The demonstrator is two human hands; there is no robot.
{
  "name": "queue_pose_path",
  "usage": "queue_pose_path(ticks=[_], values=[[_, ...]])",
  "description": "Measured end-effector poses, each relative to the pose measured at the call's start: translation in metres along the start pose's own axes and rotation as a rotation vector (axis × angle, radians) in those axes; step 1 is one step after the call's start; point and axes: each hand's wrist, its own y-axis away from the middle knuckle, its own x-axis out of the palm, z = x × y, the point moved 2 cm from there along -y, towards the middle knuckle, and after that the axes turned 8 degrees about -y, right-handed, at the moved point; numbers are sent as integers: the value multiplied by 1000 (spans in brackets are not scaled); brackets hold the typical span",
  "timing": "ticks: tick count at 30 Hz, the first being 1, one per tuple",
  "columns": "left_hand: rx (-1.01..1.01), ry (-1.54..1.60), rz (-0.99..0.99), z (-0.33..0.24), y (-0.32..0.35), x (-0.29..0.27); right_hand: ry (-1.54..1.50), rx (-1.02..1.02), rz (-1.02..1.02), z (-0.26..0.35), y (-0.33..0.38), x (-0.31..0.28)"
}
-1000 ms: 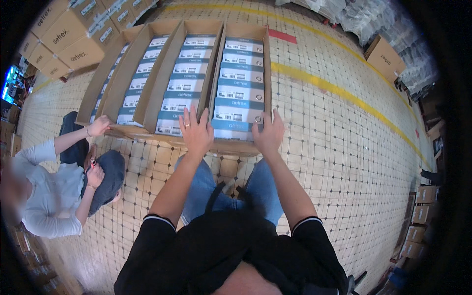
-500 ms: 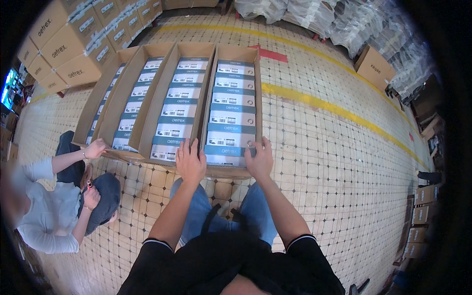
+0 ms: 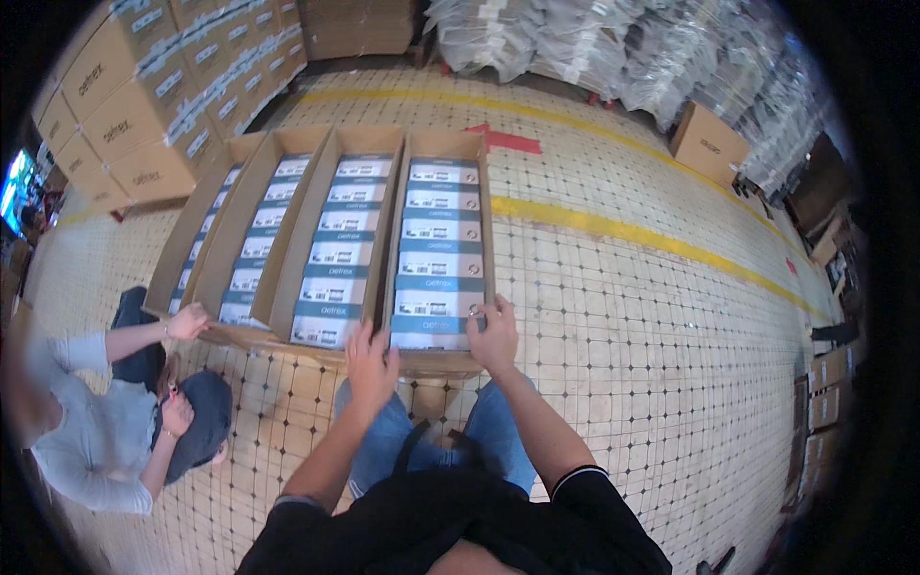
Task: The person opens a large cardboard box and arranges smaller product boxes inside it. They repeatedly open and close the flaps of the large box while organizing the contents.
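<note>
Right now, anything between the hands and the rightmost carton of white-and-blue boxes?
Nothing visible. The left hand and right hand are both already on the near end of the rightmost carton, at the nearest packed box. The other person's hand is at the far-left carton, well clear.

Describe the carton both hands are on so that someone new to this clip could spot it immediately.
Four long open cardboard cartons lie side by side on the tiled floor, just before a yellow floor line. The one meant is the rightmost carton, filled with a row of white-and-teal packs. It alone has the left hand and right hand at its near end.
</note>
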Motion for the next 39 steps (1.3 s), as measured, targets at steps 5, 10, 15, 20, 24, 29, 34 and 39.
queue_pose_path(ticks=[5,10,15,20,24,29,34,39], values=[[249,47,350,0,98,14,-28,187,88,-7,1,7],[344,-597,94,94,156,78,-123,140,120,-3,8,4],[394,-952,-63,154,152,155,-139,41,56,-3,8,-3],[519,-815,-79,139,130,160,-162,62,61,-7,5,-2],[608,-690,-75,108,110,158,-144,135,119,-7,6,-3],[666,-554,-42,85,86,158,-109,96,48,0,6,-5],[696,-414,26,70,82,160,-112,90,16,-4,6,0],[700,-308,53,54,74,156,-159,139,107,-10,4,9]])
